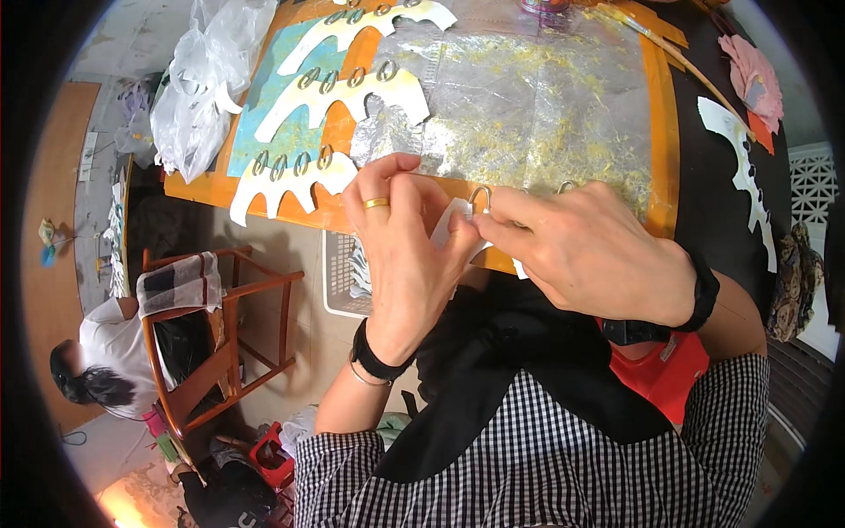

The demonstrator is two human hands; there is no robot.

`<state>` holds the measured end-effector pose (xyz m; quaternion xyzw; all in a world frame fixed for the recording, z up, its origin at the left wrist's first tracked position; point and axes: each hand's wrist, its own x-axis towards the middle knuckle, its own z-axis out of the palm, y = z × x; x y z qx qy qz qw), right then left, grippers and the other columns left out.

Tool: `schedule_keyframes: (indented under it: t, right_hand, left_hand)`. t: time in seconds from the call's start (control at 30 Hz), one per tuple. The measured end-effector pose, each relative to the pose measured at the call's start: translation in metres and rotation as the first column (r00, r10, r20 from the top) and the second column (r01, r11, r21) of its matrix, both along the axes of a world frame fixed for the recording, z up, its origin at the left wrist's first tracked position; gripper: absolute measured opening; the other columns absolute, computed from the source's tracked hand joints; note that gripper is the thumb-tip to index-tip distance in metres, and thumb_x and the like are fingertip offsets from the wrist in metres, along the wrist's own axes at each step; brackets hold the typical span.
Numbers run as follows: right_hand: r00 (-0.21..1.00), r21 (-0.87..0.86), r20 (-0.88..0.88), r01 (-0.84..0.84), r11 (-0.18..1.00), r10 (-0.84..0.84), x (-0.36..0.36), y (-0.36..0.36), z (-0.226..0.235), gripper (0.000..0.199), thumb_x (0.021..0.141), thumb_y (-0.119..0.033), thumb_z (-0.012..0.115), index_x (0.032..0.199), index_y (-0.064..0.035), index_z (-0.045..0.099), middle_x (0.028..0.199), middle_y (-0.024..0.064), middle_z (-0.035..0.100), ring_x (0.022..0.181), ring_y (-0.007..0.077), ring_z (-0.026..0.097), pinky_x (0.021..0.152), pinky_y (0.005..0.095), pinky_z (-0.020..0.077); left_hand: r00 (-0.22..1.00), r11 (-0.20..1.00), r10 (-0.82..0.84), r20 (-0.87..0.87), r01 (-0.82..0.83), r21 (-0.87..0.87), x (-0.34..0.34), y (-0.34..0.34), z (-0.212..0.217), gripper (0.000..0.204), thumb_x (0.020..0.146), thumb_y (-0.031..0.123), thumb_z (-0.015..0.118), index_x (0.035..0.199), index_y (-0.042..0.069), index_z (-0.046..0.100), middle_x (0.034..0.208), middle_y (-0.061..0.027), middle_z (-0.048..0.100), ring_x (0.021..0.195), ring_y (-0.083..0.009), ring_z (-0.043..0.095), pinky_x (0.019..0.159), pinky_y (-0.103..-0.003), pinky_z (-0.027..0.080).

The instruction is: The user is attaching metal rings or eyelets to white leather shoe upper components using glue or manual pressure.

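Observation:
Both my hands are closed on a white scalloped piece [449, 217] at the near edge of the table. The fingers of my left hand [400, 242] pinch its left part. My right hand [598, 251] presses thumb and forefinger at a bent metal loop [479, 194] on the piece. Another loop [566, 186] shows behind my right knuckles. My fingers hide most of the piece. Similar pale pieces with several metal loops lie to the left, the nearest scalloped piece [290, 185] just beyond my left hand and another scalloped piece [348, 99] behind it.
A stained plastic sheet [519, 106] covers the orange-edged board. Right of it lie a paintbrush [664, 48], a pink cloth [755, 77] and another white scalloped piece [738, 154]. A clear plastic bag [207, 84], a white basket [337, 282] and a wooden chair [198, 387] are leftward; people sit beyond.

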<state>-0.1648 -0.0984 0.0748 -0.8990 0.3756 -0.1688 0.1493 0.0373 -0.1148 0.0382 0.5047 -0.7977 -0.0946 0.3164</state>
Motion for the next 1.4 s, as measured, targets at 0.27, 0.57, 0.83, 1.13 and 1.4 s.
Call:
schedule_keyframes:
  t: [0.27,0.57,0.83,1.13,1.4]
  right_hand:
    - [1.0,-0.006,0.01,-0.011,1.0,0.011,0.0,0.001,0.001,0.018,0.087,-0.009,0.065,0.098,0.0053,0.065,0.088,0.0122,0.058,0.067,0.0274,0.067,0.056,0.0389,0.0512]
    - [1.0,0.015,0.024,0.005,1.0,-0.005,-0.001,0.0,0.002,0.019,0.083,-0.007,0.067,0.099,0.0021,0.064,0.09,0.012,0.06,0.068,0.0299,0.068,0.058,0.0405,0.0522]
    - [0.962,0.1,0.235,0.116,0.988,-0.137,0.003,-0.006,-0.01,0.02,0.081,-0.005,0.07,0.098,-0.0044,0.059,0.088,0.0109,0.063,0.075,0.0343,0.067,0.061,0.0417,0.0514]
    - [0.969,0.025,0.166,0.179,0.983,-0.181,0.012,-0.005,-0.007,0.021,0.083,-0.013,0.076,0.097,-0.0059,0.062,0.087,0.008,0.061,0.074,0.0294,0.067,0.06,0.0396,0.0511]
    - [0.974,-0.034,0.121,0.197,0.98,-0.192,0.019,-0.003,-0.011,0.014,0.083,-0.014,0.074,0.09,-0.0071,0.063,0.086,0.0072,0.058,0.071,0.029,0.066,0.059,0.0396,0.0515]
  left_hand:
    - [0.982,0.986,-0.166,-0.085,0.167,0.006,0.012,-0.003,-0.004,0.026,0.073,-0.003,0.074,0.093,0.011,0.063,0.096,0.0007,0.066,0.101,-0.0261,0.056,0.093,-0.041,0.037]
    - [0.985,0.99,-0.137,-0.11,0.132,-0.053,0.014,-0.002,-0.011,0.028,0.074,0.001,0.075,0.099,0.011,0.067,0.099,-0.0002,0.066,0.104,-0.0251,0.058,0.095,-0.042,0.037]
    - [0.961,0.962,-0.27,0.058,0.272,-0.019,0.025,-0.003,0.009,0.029,0.075,0.015,0.078,0.103,0.013,0.071,0.105,-0.001,0.067,0.112,-0.0266,0.056,0.099,-0.046,0.035]
    - [0.965,0.954,-0.259,0.049,0.263,-0.142,0.023,-0.005,-0.008,0.025,0.077,0.01,0.078,0.1,0.013,0.067,0.107,0.001,0.067,0.112,-0.0245,0.058,0.102,-0.046,0.036]
    - [0.973,0.958,-0.222,0.069,0.231,-0.171,0.02,0.0,-0.008,0.024,0.079,0.002,0.076,0.098,0.011,0.065,0.107,-0.0004,0.069,0.115,-0.0248,0.06,0.106,-0.047,0.037]
